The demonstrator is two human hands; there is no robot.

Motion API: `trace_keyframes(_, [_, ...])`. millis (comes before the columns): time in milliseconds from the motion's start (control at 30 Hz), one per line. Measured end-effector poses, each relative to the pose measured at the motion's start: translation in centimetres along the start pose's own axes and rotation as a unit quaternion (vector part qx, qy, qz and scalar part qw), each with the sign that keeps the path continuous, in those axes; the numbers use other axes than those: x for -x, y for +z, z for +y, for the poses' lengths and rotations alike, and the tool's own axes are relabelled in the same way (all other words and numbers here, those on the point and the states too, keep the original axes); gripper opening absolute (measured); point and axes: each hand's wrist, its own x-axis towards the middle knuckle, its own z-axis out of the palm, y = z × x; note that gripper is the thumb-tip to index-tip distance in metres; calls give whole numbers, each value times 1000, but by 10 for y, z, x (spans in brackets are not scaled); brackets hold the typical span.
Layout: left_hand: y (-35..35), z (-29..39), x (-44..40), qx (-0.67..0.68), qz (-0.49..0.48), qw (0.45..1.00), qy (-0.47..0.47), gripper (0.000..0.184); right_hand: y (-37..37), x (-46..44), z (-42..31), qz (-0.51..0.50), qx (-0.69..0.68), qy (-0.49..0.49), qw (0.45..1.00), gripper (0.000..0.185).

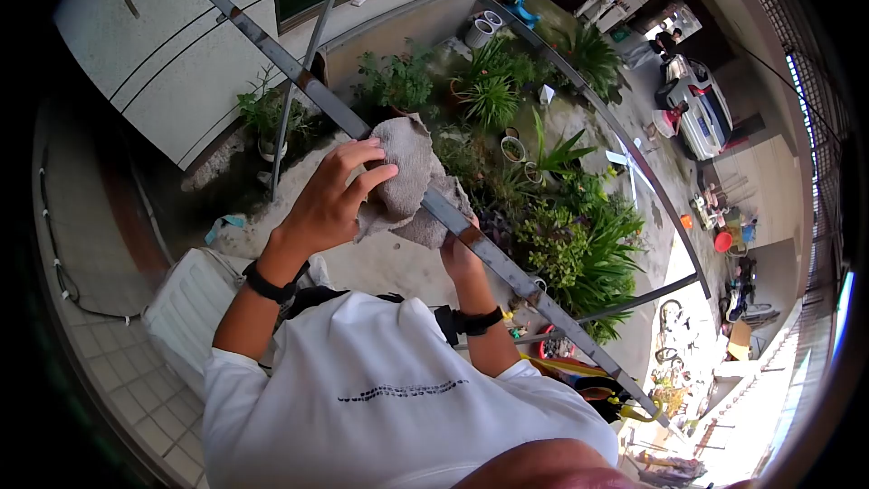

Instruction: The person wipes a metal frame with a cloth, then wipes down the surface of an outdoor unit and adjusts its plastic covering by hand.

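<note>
A long grey metal bar [335, 110] with rusty patches runs diagonally in front of me, from upper left to lower right. A grey-beige cloth [403, 163] is draped over its middle and hangs down on both sides. My left hand [339, 186] pinches the near part of the cloth, with the fingertips on its upper surface. Just beyond the cloth, my right hand [463, 258] is closed around the bar from below; its fingers are partly hidden by bar and cloth.
Curved metal rails [579, 86] join the bar. Potted plants [489, 95] and leafy bushes [579, 244] grow below. A white plastic box-like object [195, 308] stands at my left. Further off are a parked silver car [701, 113] and several people [665, 41].
</note>
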Motion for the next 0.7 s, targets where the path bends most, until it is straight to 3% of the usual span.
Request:
trace_keyframes(67, [-1,4,-2,-17,-3,1000,0,64,-44,-5,5,-73,7,-57,996,47])
trace_keyframes(100, [0,7,0,9,9,1000,-11,68,-15,1,-26,-127,-293,8,948,52])
trace_keyframes(200, [3,14,-3,65,33,997,-31,79,1,1,-60,-109,-202,-30,973,57])
trace_keyframes(333, [3,21,-6,82,-12,996,-19,81,19,-19,-67,-335,-97,-78,934,62])
trace_keyframes(433, [2,38,-15,131,-41,991,4,81,-2,-21,-56,-202,-180,-6,963,59])
trace_keyframes(500, [0,51,-16,173,-52,983,9,82,7,-23,-57,-286,-188,-16,940,65])
trace_keyframes(633, [-9,62,-15,280,-83,956,-15,71,18,-10,-63,-217,-62,-6,974,98])
trace_keyframes(700, [-15,58,-14,276,-102,956,-16,65,31,-14,-76,-221,-23,13,975,95])
